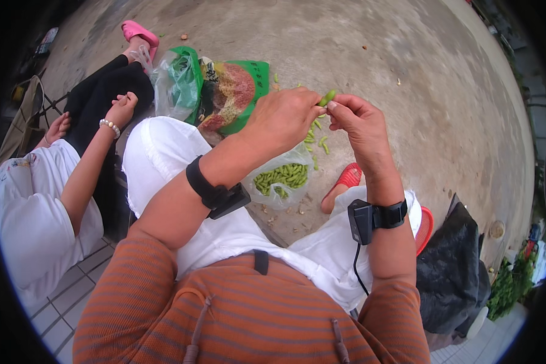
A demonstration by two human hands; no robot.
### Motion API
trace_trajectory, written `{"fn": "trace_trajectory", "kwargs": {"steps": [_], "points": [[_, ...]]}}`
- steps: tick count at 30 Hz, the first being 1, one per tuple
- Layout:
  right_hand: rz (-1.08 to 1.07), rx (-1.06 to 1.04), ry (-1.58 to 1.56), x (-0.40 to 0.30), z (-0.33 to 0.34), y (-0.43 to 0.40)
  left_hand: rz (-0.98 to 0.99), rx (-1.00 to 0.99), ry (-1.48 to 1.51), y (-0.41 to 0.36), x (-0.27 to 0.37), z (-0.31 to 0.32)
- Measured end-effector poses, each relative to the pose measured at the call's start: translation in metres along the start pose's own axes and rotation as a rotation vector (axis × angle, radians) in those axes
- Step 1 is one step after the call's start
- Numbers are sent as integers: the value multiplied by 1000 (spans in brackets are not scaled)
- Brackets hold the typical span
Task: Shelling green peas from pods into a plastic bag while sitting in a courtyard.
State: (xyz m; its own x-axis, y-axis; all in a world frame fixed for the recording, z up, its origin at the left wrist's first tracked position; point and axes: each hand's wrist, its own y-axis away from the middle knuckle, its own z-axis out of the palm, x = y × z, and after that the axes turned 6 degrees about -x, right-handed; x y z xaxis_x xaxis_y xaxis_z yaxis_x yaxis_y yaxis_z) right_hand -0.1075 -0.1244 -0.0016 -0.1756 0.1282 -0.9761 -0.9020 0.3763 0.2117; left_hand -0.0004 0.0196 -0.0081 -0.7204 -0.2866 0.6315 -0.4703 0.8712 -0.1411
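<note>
A green bean pod [327, 97], which looks like edamame, is pinched between the fingertips of both hands in front of my knees. My left hand [284, 113] grips its near end with thumb and fingers, partly hiding it. The thumb and index finger of my right hand [361, 120] close on it from the other side. Below the hands, a clear plastic bag [280, 201] stands open on the ground with many green pods [282, 177] inside. More loose pods [323, 144] lie on the concrete beside that bag, partly behind my hands.
A printed green sack [261, 75] lies beyond my left forearm, with a translucent plastic bag [168, 82] beside it. At left sits a person [41, 195] in a white top and pink slipper [139, 32]. Black sheeting [450, 268] and a red mesh rim [425, 230] are at right.
</note>
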Motion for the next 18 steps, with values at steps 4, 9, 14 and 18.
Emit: {"fn": "trace_trajectory", "kwargs": {"steps": [4,9,14,18], "points": [[-36,14,3,7,8,-9,-13,98,28,3,-3,2],[-61,77,-65,5,15,-9,9,194,-29,7,3,6],[-50,176,-79,18,-15,2,94,232,77,2,17,25],[-64,116,-151,8,4,-5,63,231,167,0,1,21]]}}
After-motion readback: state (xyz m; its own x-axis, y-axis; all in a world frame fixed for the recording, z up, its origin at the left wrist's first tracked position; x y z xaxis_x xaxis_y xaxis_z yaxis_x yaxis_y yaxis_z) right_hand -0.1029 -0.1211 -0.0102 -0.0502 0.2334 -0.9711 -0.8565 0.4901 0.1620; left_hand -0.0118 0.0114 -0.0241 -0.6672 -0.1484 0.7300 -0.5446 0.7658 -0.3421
